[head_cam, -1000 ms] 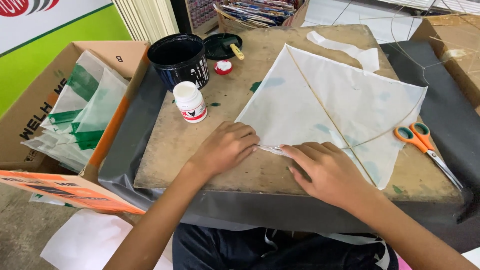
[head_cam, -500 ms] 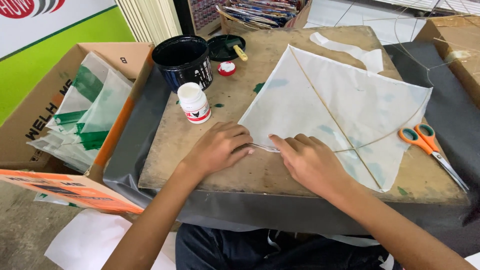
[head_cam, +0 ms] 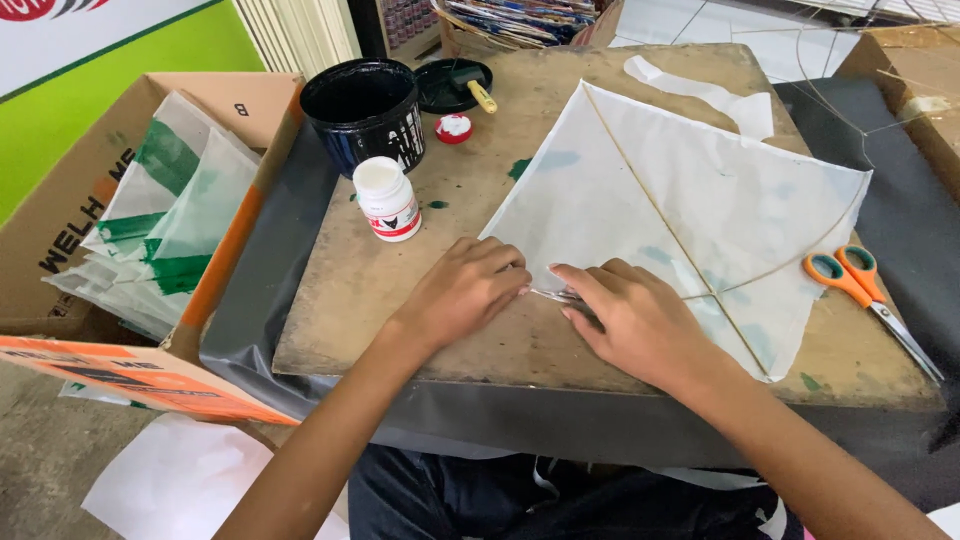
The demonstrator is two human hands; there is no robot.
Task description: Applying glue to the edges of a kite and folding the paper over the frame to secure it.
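Both hands press down the near edge of a white paper kite (head_cam: 690, 210) lying flat on a wooden board (head_cam: 400, 320).

The left hand (head_cam: 465, 290) lies palm down with fingers curled, their tips on the kite's lower left edge; the right hand (head_cam: 635, 320) lies flat just beside it, fingers extended over the same edge, gripping nothing. Left of the kite stand a small white bottle (head_cam: 386, 200) and a black tub (head_cam: 364, 110); orange-handled scissors (head_cam: 860, 295) lie to its right.
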